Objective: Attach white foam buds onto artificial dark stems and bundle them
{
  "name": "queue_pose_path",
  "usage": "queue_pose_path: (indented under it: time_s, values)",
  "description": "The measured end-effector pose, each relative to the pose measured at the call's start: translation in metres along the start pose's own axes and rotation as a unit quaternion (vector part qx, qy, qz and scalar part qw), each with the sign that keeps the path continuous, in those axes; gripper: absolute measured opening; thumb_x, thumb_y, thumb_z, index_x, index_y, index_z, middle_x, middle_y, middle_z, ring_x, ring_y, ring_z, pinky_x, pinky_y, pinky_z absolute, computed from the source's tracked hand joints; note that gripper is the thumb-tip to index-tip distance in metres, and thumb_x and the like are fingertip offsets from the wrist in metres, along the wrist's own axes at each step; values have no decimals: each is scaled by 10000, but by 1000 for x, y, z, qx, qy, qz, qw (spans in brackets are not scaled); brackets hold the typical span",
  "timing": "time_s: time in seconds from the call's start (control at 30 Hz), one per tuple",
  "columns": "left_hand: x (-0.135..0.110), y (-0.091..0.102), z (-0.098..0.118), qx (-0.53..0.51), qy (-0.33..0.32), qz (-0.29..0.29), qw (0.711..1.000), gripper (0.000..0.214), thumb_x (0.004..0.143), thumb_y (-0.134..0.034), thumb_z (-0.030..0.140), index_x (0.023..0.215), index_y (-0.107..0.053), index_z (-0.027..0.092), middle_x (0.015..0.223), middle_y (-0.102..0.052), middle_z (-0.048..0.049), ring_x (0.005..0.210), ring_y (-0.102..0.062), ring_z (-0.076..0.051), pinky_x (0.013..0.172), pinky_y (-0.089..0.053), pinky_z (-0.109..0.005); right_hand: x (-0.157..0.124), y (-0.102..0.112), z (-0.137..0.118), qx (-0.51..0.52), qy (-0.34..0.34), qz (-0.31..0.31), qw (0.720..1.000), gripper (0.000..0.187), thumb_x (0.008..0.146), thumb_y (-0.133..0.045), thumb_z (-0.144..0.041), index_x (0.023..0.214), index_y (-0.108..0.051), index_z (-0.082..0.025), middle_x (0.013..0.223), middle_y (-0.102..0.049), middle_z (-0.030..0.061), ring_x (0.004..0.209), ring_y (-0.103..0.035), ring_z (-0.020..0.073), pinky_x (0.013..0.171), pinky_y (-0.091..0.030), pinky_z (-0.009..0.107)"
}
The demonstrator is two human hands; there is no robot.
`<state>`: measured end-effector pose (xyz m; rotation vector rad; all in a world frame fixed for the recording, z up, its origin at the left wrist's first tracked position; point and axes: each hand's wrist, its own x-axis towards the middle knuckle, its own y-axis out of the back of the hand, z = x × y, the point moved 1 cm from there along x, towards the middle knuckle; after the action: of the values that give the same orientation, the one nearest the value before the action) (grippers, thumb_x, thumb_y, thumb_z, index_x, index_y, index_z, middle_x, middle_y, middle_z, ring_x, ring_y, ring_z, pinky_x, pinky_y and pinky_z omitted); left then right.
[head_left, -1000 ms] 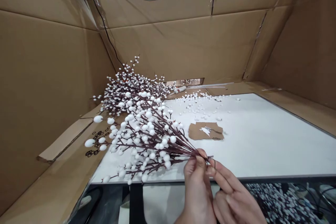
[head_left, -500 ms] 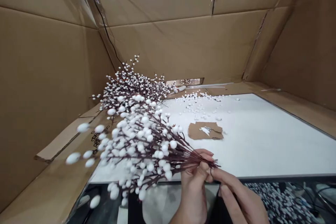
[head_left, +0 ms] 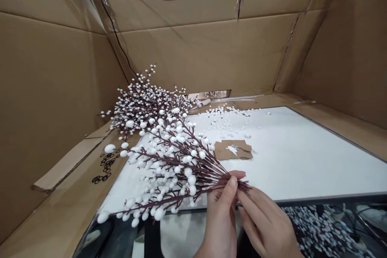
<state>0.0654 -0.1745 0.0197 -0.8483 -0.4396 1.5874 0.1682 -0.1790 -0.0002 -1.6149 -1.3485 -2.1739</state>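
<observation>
In the head view, the left hand (head_left: 220,217) and right hand (head_left: 263,225) are nearly closed, and both pinch the thin ends of a bunch of white berry stems (head_left: 169,161). The long stems point away to the far left, over the white desk (head_left: 302,157).

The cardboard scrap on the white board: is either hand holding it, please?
No, the cardboard scrap lies on the white board, while the left hand and right hand pinch berry stems.
</observation>
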Motion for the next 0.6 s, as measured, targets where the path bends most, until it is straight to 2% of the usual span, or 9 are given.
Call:
queue_pose_path:
  time_s: [0.17,0.27,0.37,0.47,0.53,0.6]
  values:
    - [-1,0,2,48,-1,59,997,324,654,-675,406,838,-688,140,942,-648,-84,945,-552,-210,819,-424,-286,-3,-7,2,34,-10,-22,999,492,810,-447,-101,1298,-394,-135,989,-652,92,929,-568,220,803,-469,353]
    - [1,0,4,54,-14,50,997,300,660,-674,397,808,-695,137,981,-657,-91,969,-557,-224,839,-422,-299,-6,-11,5,59,-32,-40,997,532,794,-487,-104,1311,-382,-170,1026,-639,73,963,-534,233,866,-435,394]
    - [4,-1,4,64,-9,32,997,293,676,-659,400,824,-701,150,999,-664,-82,972,-562,-222,836,-421,-294,-11,-15,2,131,-96,-39,986,475,821,-466,-149,1291,-403,-186,1076,-615,78,991,-520,222,855,-453,362]
    - [5,0,2,80,-6,46,996,299,663,-663,426,781,-704,155,1071,-640,-76,973,-554,-223,783,-429,-274,-15,-21,-5,252,-233,8,939,327,867,-412,-238,1182,-501,-223,1074,-603,73,978,-543,196,776,-497,285]
    - [4,0,2,88,-11,66,994,336,656,-656,454,790,-702,150,1054,-642,-84,928,-564,-216,735,-435,-266,-15,-25,-9,315,-336,64,885,246,870,-419,-296,1051,-575,-239,1007,-619,54,923,-580,180,738,-508,242]
    - [4,1,2,89,-18,69,993,373,665,-639,472,828,-697,142,997,-656,-91,859,-579,-199,714,-439,-265,-11,-27,-12,364,-421,86,826,221,860,-442,-333,963,-609,-231,934,-635,42,860,-607,167,721,-509,219]
